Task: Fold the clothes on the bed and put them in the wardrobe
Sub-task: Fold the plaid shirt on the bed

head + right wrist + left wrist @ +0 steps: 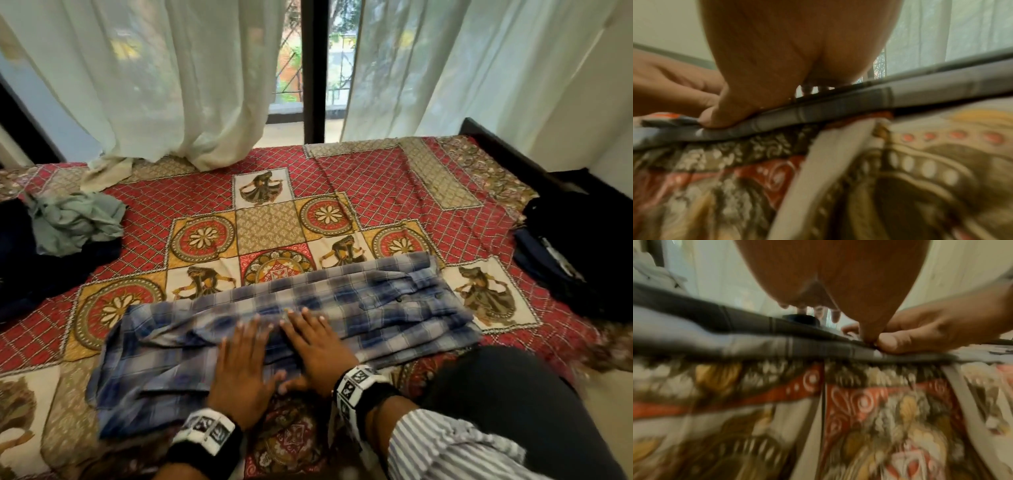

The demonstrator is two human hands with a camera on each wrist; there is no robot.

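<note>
A blue and white checked shirt [359,301] lies folded into a long strip across the near part of the bed [376,178]. Both my hands press flat on its middle, side by side, thumbs touching. My left hand [246,356] has straight fingers on the cloth; my right hand [315,339] lies the same way just to its right. In the left wrist view my left hand [838,280] fills the top, above the shirt's edge [756,344]. The right wrist view has my right hand [793,48] pressing the shirt [920,94].
A crumpled grey-green garment [75,219] lies on dark clothes [20,260] at the bed's left. More dark clothes [582,253] are piled at the right edge. White curtains [154,85] hang over the window behind the bed. My dark-trousered knee [507,387] is near right.
</note>
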